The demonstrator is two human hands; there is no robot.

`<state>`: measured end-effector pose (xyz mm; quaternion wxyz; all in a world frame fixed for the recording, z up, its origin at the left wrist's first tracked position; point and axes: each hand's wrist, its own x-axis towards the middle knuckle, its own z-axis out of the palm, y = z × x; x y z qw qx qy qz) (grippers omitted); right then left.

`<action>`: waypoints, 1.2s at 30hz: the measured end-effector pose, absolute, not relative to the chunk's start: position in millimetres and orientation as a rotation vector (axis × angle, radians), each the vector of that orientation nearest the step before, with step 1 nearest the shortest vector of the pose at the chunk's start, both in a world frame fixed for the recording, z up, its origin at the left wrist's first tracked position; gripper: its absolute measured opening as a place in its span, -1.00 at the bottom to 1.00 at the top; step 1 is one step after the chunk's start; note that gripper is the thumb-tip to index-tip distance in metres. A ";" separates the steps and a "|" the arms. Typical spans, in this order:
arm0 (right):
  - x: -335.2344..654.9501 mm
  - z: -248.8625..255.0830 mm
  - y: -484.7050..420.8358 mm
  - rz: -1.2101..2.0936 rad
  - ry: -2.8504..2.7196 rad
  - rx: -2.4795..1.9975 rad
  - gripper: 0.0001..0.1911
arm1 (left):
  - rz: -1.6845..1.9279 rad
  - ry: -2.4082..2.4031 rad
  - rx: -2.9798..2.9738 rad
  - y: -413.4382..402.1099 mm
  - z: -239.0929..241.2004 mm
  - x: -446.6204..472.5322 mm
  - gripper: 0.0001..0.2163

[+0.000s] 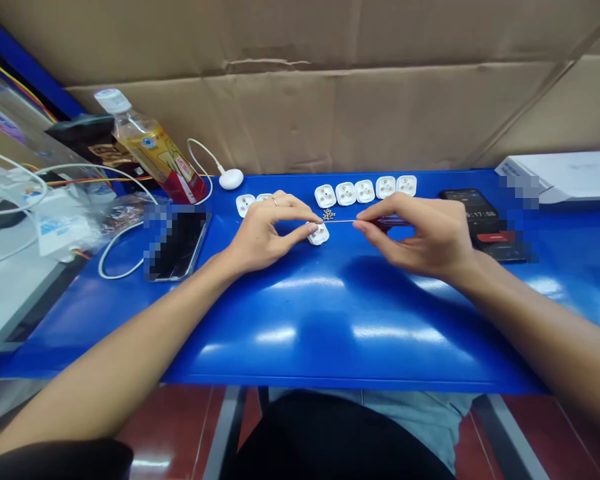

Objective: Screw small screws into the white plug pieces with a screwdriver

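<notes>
My right hand grips a screwdriver by its dark handle, and the thin shaft points left. At the tip of that shaft, the thumb and forefinger of my left hand are pinched together; whatever lies between them is too small to make out. Just beneath these fingertips is a white square plastic piece with brass-coloured parts inside, partly covered by the fingers. A small heap of screws lies on the blue table right behind it.
Several similar white pieces stand in a row at the back, two more behind my left hand. Phones lie at left and right. A bottle, cables and a white box flank the table. Cardboard walls the back.
</notes>
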<state>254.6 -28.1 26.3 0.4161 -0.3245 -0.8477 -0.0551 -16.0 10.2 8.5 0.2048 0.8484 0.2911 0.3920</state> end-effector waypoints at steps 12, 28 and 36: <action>256.9 27.5 -26.1 -0.205 -2.172 -0.907 -0.97 | 0.816 0.922 2.431 13.7 4.3 -24.0 -0.45; 258.8 23.7 -24.1 -0.267 -2.325 -0.922 -0.95 | 0.754 0.947 2.496 13.4 1.6 -21.8 -0.53; 258.6 24.5 -24.5 -0.230 -2.352 -0.954 -0.93 | 0.770 0.918 2.503 13.9 0.9 -22.4 -0.53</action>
